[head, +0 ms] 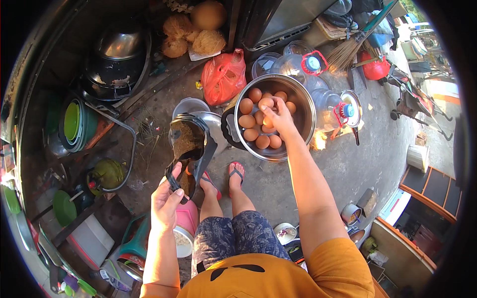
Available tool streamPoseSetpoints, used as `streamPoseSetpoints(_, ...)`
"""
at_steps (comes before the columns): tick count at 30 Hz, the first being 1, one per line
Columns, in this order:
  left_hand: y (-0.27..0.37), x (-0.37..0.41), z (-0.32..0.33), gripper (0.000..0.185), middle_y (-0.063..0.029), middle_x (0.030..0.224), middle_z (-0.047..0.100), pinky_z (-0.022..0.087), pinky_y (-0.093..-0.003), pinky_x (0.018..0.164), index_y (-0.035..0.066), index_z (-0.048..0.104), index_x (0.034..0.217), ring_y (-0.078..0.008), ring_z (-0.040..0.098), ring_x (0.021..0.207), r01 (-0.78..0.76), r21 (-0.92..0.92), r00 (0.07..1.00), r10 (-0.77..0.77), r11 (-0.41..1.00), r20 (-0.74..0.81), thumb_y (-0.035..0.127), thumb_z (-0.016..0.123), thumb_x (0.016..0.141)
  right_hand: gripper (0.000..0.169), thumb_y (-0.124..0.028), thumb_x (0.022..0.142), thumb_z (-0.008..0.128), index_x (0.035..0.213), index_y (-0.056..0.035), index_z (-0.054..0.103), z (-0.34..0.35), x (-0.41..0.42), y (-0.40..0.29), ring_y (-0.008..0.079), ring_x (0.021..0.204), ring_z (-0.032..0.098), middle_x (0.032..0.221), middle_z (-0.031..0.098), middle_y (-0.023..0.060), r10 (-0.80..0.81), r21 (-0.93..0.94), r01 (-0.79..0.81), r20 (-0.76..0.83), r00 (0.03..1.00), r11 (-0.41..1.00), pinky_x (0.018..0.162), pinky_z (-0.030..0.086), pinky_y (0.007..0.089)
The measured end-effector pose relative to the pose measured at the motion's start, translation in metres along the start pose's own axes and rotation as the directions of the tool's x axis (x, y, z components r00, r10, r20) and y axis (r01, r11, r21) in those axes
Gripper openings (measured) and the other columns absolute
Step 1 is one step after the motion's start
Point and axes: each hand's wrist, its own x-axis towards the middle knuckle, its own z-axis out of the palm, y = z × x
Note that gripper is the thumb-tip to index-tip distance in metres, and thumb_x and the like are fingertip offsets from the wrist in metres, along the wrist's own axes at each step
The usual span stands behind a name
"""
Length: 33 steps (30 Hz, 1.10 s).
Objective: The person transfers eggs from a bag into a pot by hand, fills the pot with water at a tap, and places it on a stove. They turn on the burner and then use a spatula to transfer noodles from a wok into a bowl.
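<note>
A large stainless steel pot point(303, 123) with several brown eggs point(262, 142) inside stands in front of me. Inside it, my right hand point(277, 115) has its fingers closed around an egg point(266, 103), with other eggs close below the fingertips. On the left, my left hand point(169, 201) grips the gathered black edge of a black plastic bag point(210, 138). The bag's mouth gapes, showing brown, grainy material point(183, 139) and part of an egg-coloured round thing lower in it. What lies at the bag's bottom is hidden.
Behind the pot are a red plastic bag point(224, 78) and large clear water bottles point(326, 106). A grey bucket point(190, 106) is behind the black bag. Coconuts point(208, 41) lie at the back; nested basins point(72, 124) and a green gas cylinder point(108, 174) are at left.
</note>
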Motion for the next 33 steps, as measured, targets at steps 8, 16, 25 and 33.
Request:
streamPoseSetpoints(8,0.0,-0.001,0.009,0.046,-0.0175,0.13,0.042,0.044,-0.0221,0.066,-0.006,0.047,0.119,-0.0073,0.051,0.074,0.011,-0.01,1.0,-0.011,1.0,0.021,0.001,0.052,0.074,0.042,-0.018,0.077,0.064,0.113,-0.0072,0.046,0.012,0.019,0.023,0.0257,0.091,0.055,0.099,0.056,0.0132,-0.482,-0.473,0.374,-0.13,0.866,0.798,0.078,0.044,0.0335)
streamPoseSetpoints(16,-0.002,-0.008,0.014,0.046,-0.0156,0.13,0.043,0.043,-0.0229,0.067,-0.004,0.049,0.118,-0.0079,0.051,0.076,0.059,-0.02,0.998,-0.059,0.998,0.009,-0.002,0.051,0.073,0.044,-0.024,0.075,0.064,0.111,-0.0051,0.048,0.023,0.011,0.0,0.0327,0.101,0.052,0.112,0.05,0.0174,-0.266,-0.699,0.148,-0.063,0.962,0.699,0.082,0.044,0.0379)
streamPoseSetpoints(25,-0.003,-0.01,0.014,0.047,-0.0141,0.131,0.041,0.043,-0.0221,0.071,-0.002,0.049,0.12,-0.0083,0.052,0.086,0.067,-0.004,0.998,-0.067,0.998,0.01,-0.005,0.048,0.073,0.039,-0.022,0.074,0.066,0.108,-0.007,0.055,0.01,0.006,-0.017,0.0317,0.092,0.055,0.11,0.049,0.0149,-0.259,-0.783,0.226,0.087,0.962,0.58,0.079,0.045,0.0374)
streamPoseSetpoints(33,-0.003,-0.011,0.018,0.046,-0.0142,0.131,0.042,0.042,-0.0217,0.071,-0.002,0.049,0.12,-0.0088,0.052,0.09,0.065,-0.007,0.998,-0.064,0.998,0.021,-0.006,0.047,0.074,0.032,-0.023,0.079,0.061,0.105,-0.0054,0.055,-0.006,0.009,0.01,0.0273,0.084,0.057,0.099,0.053,0.0135,-0.222,-0.56,0.171,-0.024,0.975,0.811,0.074,0.047,0.0351)
